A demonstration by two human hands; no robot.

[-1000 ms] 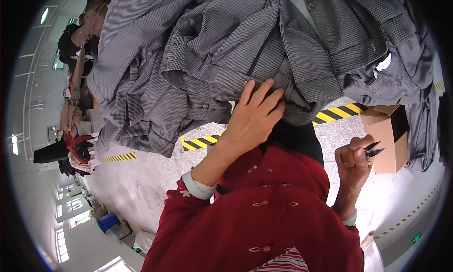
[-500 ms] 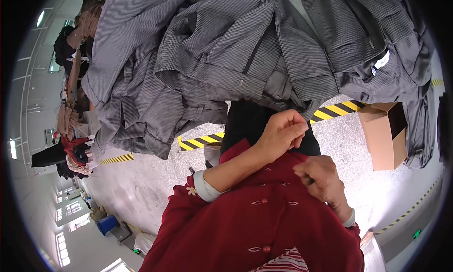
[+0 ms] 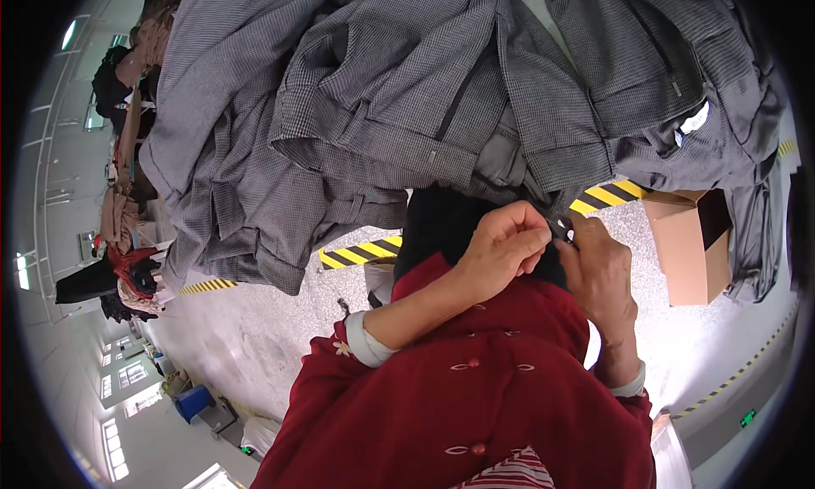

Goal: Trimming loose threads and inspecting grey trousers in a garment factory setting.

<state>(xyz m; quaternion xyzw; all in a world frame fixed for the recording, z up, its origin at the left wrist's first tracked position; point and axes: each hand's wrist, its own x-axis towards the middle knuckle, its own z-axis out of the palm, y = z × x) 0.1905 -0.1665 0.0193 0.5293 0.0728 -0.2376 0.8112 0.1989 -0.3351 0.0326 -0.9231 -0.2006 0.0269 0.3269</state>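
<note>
A large heap of grey checked trousers spreads across the far side, with waistbands and zip flies showing. My left hand is just below its near edge, thumb and fingers pinched together. Whatever lies in that pinch, if anything, is too small to see. Close by on the right, my right hand is curled, fingers pointing up toward the cloth. A small dark tool, perhaps thread snips, shows at its fingertips, close to the trousers' lower edge. Its exact shape is partly hidden by the fingers.
An open cardboard box stands on the floor at the right. Yellow and black striped tape runs along the floor under the trousers. More garments hang or lie piled at the far left. A blue bin sits further back.
My right hand has moved up and away from my jacket front to beside the left hand, bringing the small dark tool toward the cloth. My left hand has barely moved.
</note>
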